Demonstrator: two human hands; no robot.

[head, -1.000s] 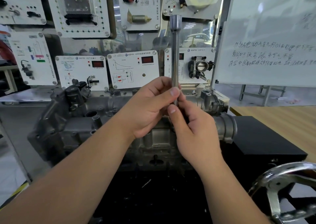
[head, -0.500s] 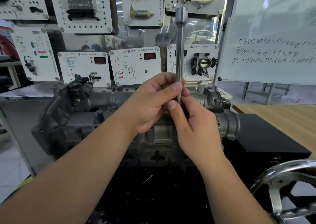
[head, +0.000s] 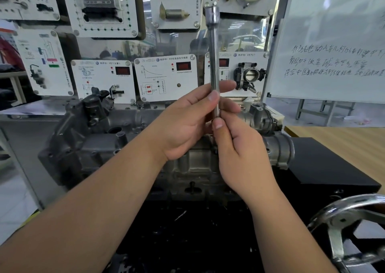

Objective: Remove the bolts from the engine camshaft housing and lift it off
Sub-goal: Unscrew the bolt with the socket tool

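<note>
The camshaft housing (head: 145, 147), a broad grey metal casting, still sits on the engine across the middle of the bench (head: 333, 168), behind both hands. It looks heavy, rigid and probably oily, so once unbolted it likely wants a two-handed lift by its opposite ends, kept level. Upright before it stands a long steel extension bar (head: 214, 64), stiff, smooth and slippery-looking. The left hand (head: 183, 124) pinches its lower shaft between thumb and fingers; the right hand (head: 239, 147), touching the left, is curled round the bottom end. No bolt shows.
</note>
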